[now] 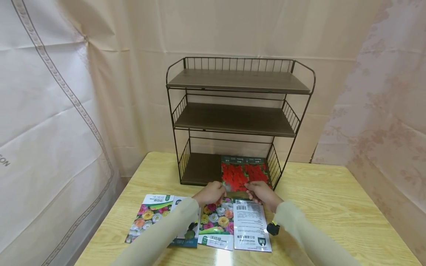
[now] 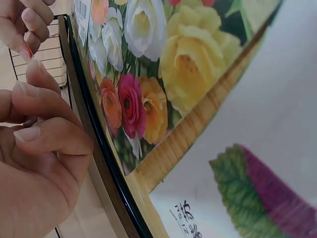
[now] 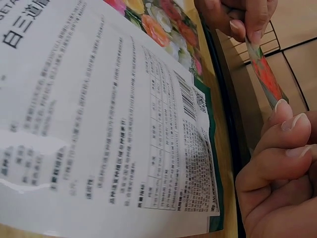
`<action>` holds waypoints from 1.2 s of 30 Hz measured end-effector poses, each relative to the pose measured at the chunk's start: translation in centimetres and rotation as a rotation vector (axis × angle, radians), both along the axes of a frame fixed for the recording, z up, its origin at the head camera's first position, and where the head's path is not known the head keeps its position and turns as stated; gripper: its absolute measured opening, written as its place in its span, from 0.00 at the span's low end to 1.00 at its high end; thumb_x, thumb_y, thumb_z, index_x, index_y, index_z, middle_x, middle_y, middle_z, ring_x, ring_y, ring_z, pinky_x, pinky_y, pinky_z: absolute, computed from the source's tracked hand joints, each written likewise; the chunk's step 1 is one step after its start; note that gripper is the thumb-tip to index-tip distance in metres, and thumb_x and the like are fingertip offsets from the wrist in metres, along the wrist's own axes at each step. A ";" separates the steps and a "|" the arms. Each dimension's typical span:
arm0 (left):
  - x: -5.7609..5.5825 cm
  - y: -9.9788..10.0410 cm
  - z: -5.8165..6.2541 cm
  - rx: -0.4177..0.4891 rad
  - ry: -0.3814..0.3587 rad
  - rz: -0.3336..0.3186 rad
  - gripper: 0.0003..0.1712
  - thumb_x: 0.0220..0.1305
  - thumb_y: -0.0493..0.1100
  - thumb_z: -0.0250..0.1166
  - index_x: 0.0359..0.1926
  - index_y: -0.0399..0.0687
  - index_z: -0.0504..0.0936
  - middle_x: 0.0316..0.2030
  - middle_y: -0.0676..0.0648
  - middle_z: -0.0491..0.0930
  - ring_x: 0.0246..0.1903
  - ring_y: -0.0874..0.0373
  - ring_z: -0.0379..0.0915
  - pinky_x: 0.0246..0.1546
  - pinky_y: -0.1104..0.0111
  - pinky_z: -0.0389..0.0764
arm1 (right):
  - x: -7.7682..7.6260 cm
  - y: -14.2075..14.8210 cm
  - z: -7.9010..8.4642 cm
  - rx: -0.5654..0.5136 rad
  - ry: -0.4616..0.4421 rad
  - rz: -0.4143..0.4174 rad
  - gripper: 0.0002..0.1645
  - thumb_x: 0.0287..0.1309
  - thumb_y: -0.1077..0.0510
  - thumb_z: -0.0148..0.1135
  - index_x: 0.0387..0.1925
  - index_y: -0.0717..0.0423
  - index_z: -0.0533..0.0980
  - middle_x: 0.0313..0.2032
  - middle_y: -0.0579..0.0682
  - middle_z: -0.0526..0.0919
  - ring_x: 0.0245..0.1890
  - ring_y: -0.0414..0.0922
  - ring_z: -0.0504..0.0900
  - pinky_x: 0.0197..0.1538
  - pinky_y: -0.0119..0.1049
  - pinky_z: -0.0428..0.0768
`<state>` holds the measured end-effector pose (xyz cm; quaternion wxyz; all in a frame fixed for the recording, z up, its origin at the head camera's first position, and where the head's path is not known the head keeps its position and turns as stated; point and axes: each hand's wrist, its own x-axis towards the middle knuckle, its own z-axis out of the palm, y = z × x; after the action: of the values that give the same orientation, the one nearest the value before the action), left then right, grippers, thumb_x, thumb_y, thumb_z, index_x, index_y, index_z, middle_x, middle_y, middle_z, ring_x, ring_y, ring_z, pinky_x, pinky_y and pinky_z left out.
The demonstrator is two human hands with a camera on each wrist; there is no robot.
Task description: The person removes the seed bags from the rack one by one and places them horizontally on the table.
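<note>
Two seed packets with red flowers sit side by side at the right of the rack's bottom shelf. My left hand (image 1: 213,193) pinches the near left corner of the left red-flower packet (image 1: 233,173). At its near right corner, my right hand (image 1: 262,193) pinches the same packet, thumb and fingertips at the edge. The right red-flower packet (image 1: 257,171) lies partly behind my right hand. In the right wrist view, the held packet (image 3: 267,79) is seen nearly edge-on between both hands. Below my hands lie a mixed-flower packet (image 1: 217,221) and a white text-side packet (image 1: 251,225).
A dark three-tier rack (image 1: 234,118) stands at the back of the wooden table (image 1: 332,207). Further left lie another mixed-flower packet (image 1: 149,214) and a white leaf-picture packet (image 1: 191,233), partly under my left sleeve. Cloth curtains (image 1: 133,92) hang behind and beside the table.
</note>
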<state>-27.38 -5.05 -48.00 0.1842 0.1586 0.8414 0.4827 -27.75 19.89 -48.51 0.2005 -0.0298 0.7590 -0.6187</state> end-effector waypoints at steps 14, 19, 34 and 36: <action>1.3 0.6 0.1 -0.041 0.046 -0.055 0.24 0.81 0.41 0.46 0.36 0.34 0.84 0.17 0.44 0.76 0.12 0.60 0.56 0.16 0.67 0.64 | 1.5 0.8 0.0 -0.026 -0.018 -0.017 0.16 0.77 0.53 0.54 0.32 0.59 0.73 0.22 0.46 0.74 0.17 0.36 0.64 0.20 0.26 0.65; 1.5 0.6 0.2 -0.058 0.046 -0.075 0.27 0.83 0.43 0.44 0.34 0.35 0.84 0.17 0.41 0.76 0.11 0.60 0.54 0.17 0.66 0.64 | 1.9 0.9 0.1 -0.023 -0.026 -0.020 0.18 0.77 0.52 0.54 0.31 0.59 0.73 0.21 0.45 0.74 0.16 0.36 0.64 0.18 0.26 0.64; 2.6 1.1 -0.2 -0.012 0.014 -0.072 0.24 0.82 0.43 0.46 0.34 0.37 0.83 0.20 0.41 0.80 0.16 0.56 0.71 0.16 0.68 0.64 | 3.1 1.7 0.0 -0.032 -0.041 -0.027 0.17 0.76 0.50 0.55 0.32 0.57 0.74 0.22 0.44 0.74 0.16 0.35 0.64 0.19 0.26 0.65; 2.7 1.1 -0.2 -0.010 0.010 -0.079 0.24 0.82 0.43 0.46 0.33 0.38 0.83 0.19 0.43 0.80 0.16 0.55 0.71 0.15 0.67 0.63 | 3.2 1.7 -0.1 -0.032 -0.043 -0.021 0.18 0.76 0.49 0.56 0.32 0.57 0.74 0.22 0.44 0.74 0.16 0.35 0.63 0.19 0.26 0.65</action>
<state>-24.64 -3.93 -48.20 0.1998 0.1932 0.8377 0.4701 -24.55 21.63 -48.56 0.2096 -0.0120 0.7448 -0.6334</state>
